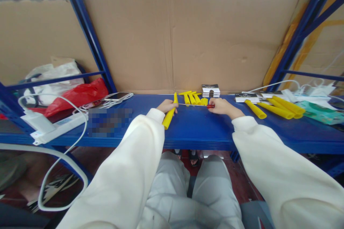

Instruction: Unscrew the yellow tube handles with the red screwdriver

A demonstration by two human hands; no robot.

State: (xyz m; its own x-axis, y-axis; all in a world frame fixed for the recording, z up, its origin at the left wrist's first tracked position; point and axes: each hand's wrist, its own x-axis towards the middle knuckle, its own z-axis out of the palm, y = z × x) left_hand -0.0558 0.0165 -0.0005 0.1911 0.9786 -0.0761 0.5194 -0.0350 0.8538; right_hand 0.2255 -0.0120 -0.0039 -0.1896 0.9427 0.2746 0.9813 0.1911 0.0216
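Observation:
My left hand (166, 106) is closed around a yellow tapered plastic tube (168, 120), its wide end tilted toward me. In my right hand (223, 107) is a screwdriver (211, 106) with a red handle. Its thin metal shaft runs left across the gap between my hands, and the tip meets the yellow tube beside my left fingers. Whether the tip is inside the tube I cannot tell. Just behind the shaft lie several small yellow plastic pieces (191, 98). A stack of black-and-white cards (210, 91) stands behind my right hand.
On the right of the blue shelf (199, 128) lie several yellow tubes (276, 109) with printed cards and a green packet (321, 112). To the left are a phone (118, 96), a power strip (61, 126) with a looping white cable, and a red bag (77, 94). Cardboard (215, 39) closes the back.

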